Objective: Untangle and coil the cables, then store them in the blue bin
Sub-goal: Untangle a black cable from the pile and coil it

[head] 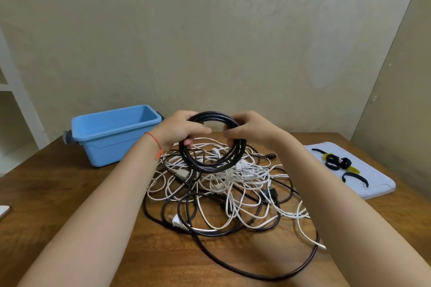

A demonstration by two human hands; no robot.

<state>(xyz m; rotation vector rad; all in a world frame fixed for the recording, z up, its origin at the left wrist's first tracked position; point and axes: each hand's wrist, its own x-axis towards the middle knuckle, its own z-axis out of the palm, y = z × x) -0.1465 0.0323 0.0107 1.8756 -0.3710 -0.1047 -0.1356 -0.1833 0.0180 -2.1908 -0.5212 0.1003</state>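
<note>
Cables (224, 189) are mostly one big black-and-white tangle on the wooden table (58, 193), right between the person's forearms; one black coil (211, 161) is already wound up and held above the pile, probably so the loops don't catch on the mess below; left hand (179, 129) has its fingers curled round the coil's left side, right hand (250, 129) pinches the right side, which looks like it keeps the loops from springing apart; the blue bin (112, 137) sits open at the back left, near enough to drop the coil in; the black and yellow straps (335, 162) wait on a white lid (373, 184) to the right, likely for tying it first; lots still left to untangle.
</note>
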